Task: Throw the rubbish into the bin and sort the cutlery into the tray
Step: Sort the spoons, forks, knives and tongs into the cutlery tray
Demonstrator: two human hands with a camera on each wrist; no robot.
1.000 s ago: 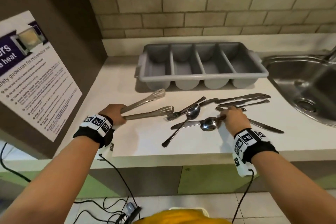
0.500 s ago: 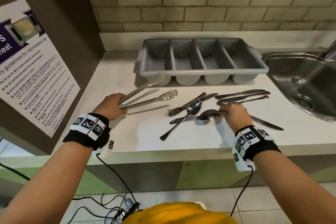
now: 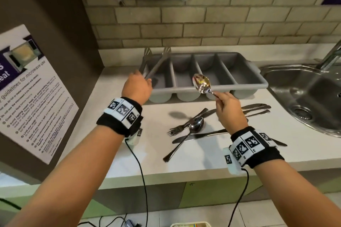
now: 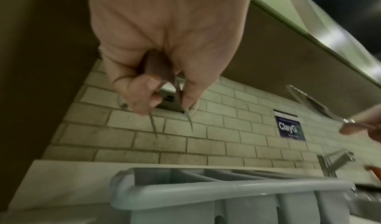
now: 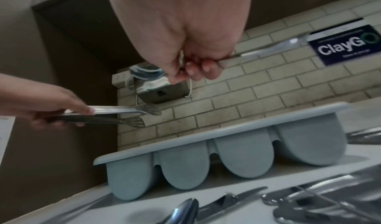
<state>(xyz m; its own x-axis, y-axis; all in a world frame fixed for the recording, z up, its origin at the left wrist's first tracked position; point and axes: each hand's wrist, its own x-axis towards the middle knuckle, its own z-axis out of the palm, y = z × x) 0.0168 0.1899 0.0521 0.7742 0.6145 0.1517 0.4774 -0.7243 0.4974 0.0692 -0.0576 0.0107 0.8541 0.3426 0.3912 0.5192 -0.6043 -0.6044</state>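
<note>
A pair of metal tongs (image 3: 154,64) is held at its hinge end by the left hand (image 3: 137,86), fingers curled round both arms, with the tips raised over the leftmost compartment of the grey cutlery tray (image 3: 258,84). A spoon (image 3: 202,83) is pinched by its handle in the right hand (image 3: 230,110), its bowl lifted above the tray's front rim near the middle compartments. The tray is set on the white desk (image 3: 114,134) against the brick wall. Forks (image 3: 184,125), another spoon (image 3: 195,125) and knives (image 3: 256,108) are left lying on the desk in front of the tray, beside the steel sink (image 3: 276,72).
</note>
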